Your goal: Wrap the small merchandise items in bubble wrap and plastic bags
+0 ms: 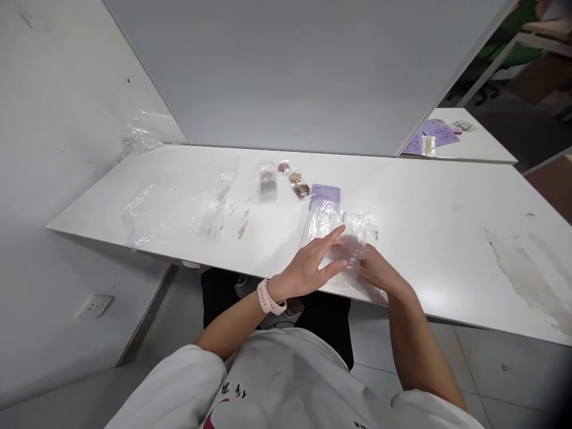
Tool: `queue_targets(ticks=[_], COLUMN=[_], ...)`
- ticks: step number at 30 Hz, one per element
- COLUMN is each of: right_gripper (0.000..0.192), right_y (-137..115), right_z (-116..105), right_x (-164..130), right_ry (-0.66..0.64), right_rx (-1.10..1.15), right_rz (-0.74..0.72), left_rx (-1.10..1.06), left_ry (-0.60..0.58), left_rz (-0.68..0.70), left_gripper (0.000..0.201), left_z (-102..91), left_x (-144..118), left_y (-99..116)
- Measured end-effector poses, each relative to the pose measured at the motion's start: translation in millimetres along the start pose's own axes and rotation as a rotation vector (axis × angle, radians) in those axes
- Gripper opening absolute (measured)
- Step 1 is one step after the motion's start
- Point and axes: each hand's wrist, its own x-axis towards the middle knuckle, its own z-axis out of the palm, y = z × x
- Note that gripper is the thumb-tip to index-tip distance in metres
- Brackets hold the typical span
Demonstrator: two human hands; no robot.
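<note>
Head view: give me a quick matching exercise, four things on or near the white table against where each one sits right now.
Things:
1. clear bag
2. purple card
3. crumpled clear plastic
4. pink watch

Places:
A. on the left wrist
B. left part of the table, away from both hands
C. between the left hand and right hand, near the front edge
D. just beyond the hands, toward the grey partition

Pairs: 1-C, 2-D, 3-B, 4-A

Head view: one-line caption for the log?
Both hands handle a clear plastic bag on a white table.
</note>
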Motion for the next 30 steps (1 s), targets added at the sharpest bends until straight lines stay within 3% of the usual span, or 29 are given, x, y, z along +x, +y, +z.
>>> queue_targets(ticks=[3,6,9,11,13,15,17,21,25,28,30], right_gripper=[0.031,0.04,0.048,0.053,0.058,0.063,0.065,0.062,0.046,0.051,0.053], right_y=[1,7,11,10,7,4,1,-11,-37,-63,-79], right_z=[-16,-19,-13,-8,-3,5,15,45,75,86,88], right_x=[-26,-47,-62,-66,-65,-60,-52,-32,-17,-8,-1], right_ry=[0.151,0.417,0.643,0.682,0.657,0.61,0.564,0.419,0.3,0.183,0.067], right_rx=[-0.151,-0.175,-0.265,-0.291,-0.274,-0.213,-0.089,0.232,0.386,0.432,0.459], right_rz=[0.08,0.283,0.479,0.525,0.509,0.464,0.401,0.223,0.106,0.025,-0.059], left_rx=[0.157,0.118,0.151,0.282,0.391,0.422,0.378,0.147,-0.001,0.007,0.039], left_ry=[-0.094,-0.113,0.143,0.351,0.384,0.289,0.217,0.223,0.194,0.341,0.449], left_rz=[-0.056,-0.042,-0.07,-0.182,-0.319,-0.391,-0.398,-0.256,-0.116,-0.163,-0.19], left_gripper=[0.062,0.049,0.035,0.04,0.061,0.078,0.08,0.072,0.07,0.064,0.061], left_z=[0.5,2.3,-0.7,-6.4,-11.7,-13.1,-8.7,10.8,18.3,0.4,-25.4], left_x=[-12,-17,-16,-12,-6,-1,2,-8,-29,-42,-51], left_y=[-12,-19,-22,-26,-34,-40,-43,-31,-16,-13,-14])
